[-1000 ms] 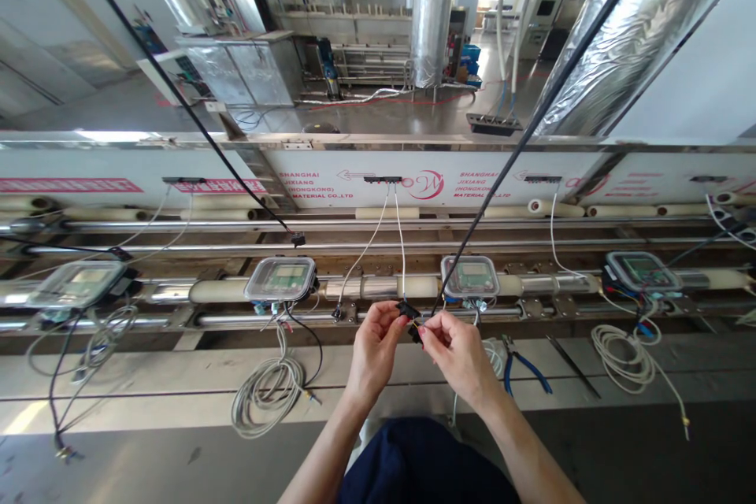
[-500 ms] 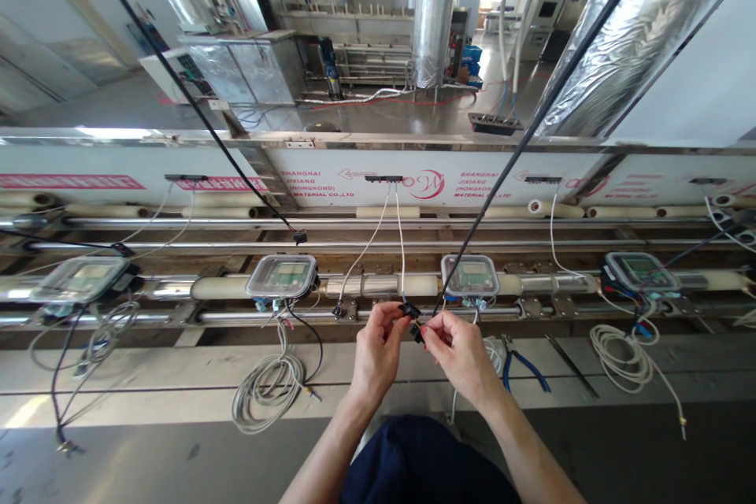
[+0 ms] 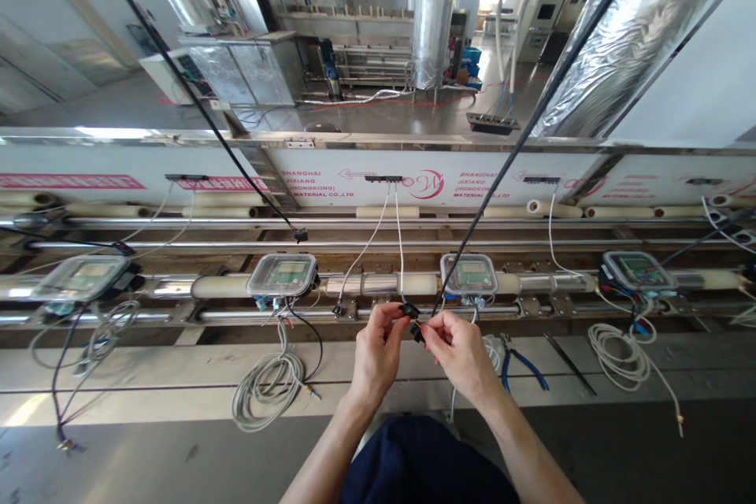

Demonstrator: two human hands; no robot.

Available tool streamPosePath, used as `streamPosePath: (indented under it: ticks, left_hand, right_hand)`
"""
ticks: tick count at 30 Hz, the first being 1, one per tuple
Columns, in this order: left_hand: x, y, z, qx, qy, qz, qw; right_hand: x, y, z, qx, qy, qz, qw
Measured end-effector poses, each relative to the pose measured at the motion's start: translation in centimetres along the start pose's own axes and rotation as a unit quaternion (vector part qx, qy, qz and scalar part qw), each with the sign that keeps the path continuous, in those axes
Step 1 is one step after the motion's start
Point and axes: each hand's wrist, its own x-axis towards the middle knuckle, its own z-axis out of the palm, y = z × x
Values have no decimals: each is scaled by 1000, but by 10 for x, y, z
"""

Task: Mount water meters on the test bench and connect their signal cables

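My left hand (image 3: 379, 348) is closed, thumb and fingers pinching a small black connector (image 3: 407, 309). A white cable (image 3: 400, 240) runs down to it from a black strip on the panel. Close beside it my right hand (image 3: 464, 353) pinches thin wires at the end of a long black cable (image 3: 502, 175), which slants down from the upper right. Small yellow and red bits of wire show between the fingertips. Another black piece (image 3: 416, 331) sits between the hands; which hand bears it I cannot tell. The fingers hide the wire ends.
Clear-lidded meter boxes (image 3: 282, 276) sit along the pipe behind my hands. On the metal ledge (image 3: 194, 374) lie coiled grey cables (image 3: 268, 394), blue-handled pliers (image 3: 525, 366) and a thin dark tool (image 3: 570, 364). Another black cable (image 3: 194, 90) hangs on the left, its connector near the rails.
Both hands keep nearly the same place and grip. The view has shifted very slightly, most noticeably at the right.
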Motion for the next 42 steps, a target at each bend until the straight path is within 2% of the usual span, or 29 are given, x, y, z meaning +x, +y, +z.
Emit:
streamPosePath:
  ticks: [8,11,14,18,23,28,42]
  left_hand:
    - [-2,1,0,10,-5,8,1000]
    - [-2,3,-1,53,-8,19,998]
    - [-2,9,-2,95,-17,30,995]
    - [-3,12,-1,97,-30,24,995]
    - [-3,6,-1,81,-33,5,996]
    - [-3,2,-1,99,-36,5,994]
    - [-4,2,-2,161,-44,31,986]
  right_hand:
    - [0,-1,-1,10,7,15,1000]
    - [0,-1,-1,0,11,13,1000]
    - [0,-1,-2,-61,36,-33,997]
    - [-1,0,-4,-172,45,-129,976]
    - [-2,-2,-7,-294,31,-173,939]
    - [-1,-7,-9,-352,28,-180,918]
    - [2,-4,-10,-368,13,-172,914]
